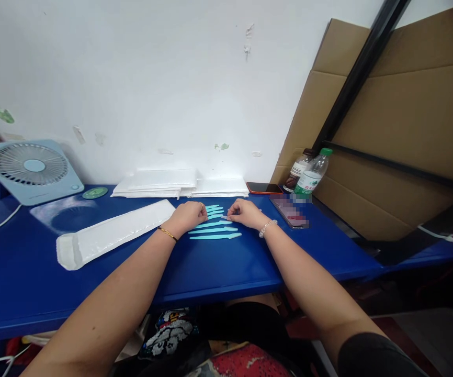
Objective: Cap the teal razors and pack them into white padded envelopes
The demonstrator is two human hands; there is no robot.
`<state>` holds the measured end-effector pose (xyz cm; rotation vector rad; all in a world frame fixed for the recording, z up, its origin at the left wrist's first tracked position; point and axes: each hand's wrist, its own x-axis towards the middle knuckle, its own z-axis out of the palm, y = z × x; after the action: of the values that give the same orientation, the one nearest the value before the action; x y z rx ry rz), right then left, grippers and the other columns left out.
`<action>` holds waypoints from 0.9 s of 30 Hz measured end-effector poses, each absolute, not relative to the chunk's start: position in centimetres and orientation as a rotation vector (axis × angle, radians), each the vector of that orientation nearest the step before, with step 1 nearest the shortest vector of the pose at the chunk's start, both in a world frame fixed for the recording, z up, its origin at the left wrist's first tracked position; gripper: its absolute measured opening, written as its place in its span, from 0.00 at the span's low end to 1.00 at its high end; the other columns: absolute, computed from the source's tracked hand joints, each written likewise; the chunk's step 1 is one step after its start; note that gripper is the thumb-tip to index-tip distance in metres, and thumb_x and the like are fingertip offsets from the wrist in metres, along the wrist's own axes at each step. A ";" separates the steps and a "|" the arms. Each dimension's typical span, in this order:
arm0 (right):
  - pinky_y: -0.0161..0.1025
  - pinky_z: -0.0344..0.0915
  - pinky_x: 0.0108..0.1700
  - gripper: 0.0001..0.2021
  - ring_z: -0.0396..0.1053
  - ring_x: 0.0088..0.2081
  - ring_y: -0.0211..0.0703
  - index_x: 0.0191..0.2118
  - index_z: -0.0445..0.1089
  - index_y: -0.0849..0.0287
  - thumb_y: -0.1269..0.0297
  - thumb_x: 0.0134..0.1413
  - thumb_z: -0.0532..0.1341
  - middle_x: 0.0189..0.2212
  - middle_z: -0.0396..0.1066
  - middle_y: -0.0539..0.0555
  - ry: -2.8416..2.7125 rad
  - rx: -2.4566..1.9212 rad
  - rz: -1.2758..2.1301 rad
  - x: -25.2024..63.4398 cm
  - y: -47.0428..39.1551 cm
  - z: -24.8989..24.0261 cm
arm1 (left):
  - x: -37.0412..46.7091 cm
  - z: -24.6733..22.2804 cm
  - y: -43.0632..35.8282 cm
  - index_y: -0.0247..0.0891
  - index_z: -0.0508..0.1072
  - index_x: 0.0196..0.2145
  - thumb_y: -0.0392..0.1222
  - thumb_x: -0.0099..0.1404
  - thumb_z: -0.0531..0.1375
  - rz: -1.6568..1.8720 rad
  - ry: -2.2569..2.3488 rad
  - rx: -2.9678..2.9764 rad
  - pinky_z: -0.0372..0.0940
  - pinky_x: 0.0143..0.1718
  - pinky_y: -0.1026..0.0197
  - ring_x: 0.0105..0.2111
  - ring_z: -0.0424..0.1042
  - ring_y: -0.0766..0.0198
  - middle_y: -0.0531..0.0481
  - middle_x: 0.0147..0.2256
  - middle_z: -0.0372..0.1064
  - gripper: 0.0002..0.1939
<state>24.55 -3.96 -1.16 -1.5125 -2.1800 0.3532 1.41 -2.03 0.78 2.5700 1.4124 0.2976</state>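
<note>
Several slim turquoise plastic tools, shaped like small knives, lie side by side on the blue table; the nearest turquoise tool [215, 236] is fully in view. My left hand [189, 215] is closed at the left ends of the farther tools, its fingertips pinched together, and what they hold is hidden. Across from it, my right hand [246, 213] is pinched by the right ends, with a small pale tip showing at its fingers. Left of my left hand lies a long white padded mailer [116, 233].
Stacked white mailers [156, 180] lie against the wall. A blue fan [34, 170] and a green disc [95, 192] are at the left. Two phones, one a dark phone [264, 188], and two bottles, one a green-capped bottle [313, 173], stand near cardboard [418, 131] at the right.
</note>
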 end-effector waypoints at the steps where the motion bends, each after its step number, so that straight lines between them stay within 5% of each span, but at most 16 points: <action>1: 0.33 0.59 0.34 0.05 0.65 0.31 0.37 0.29 0.75 0.58 0.64 0.46 0.66 0.32 0.70 0.52 -2.180 -1.521 0.343 24.5 -4.0 -1.1 | 1.4 0.8 -2.0 0.40 0.74 0.27 0.43 0.55 0.57 0.289 1.420 2.569 0.56 0.25 0.65 0.28 0.70 0.63 0.50 0.29 0.75 0.07; 12: 0.33 0.60 0.36 0.03 0.66 0.34 0.39 0.30 0.72 0.60 0.67 0.48 0.64 0.35 0.69 0.54 -2.259 -1.572 0.343 24.5 -4.6 -0.5 | 1.3 1.2 -2.2 0.40 0.73 0.27 0.43 0.56 0.56 0.292 1.444 2.615 0.57 0.28 0.64 0.28 0.70 0.61 0.49 0.29 0.74 0.08; 27: 0.30 0.58 0.31 0.05 0.64 0.26 0.33 0.31 0.75 0.59 0.72 0.47 0.63 0.25 0.72 0.48 -2.212 -1.436 0.392 24.1 -4.4 -0.8 | 1.2 0.9 -1.8 0.41 0.74 0.27 0.42 0.55 0.57 0.291 1.420 2.621 0.56 0.26 0.64 0.28 0.70 0.61 0.51 0.29 0.75 0.06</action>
<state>24.07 -4.43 -0.80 -1.4362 -2.2116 0.3915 1.21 -1.77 0.86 2.6213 1.4195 0.2911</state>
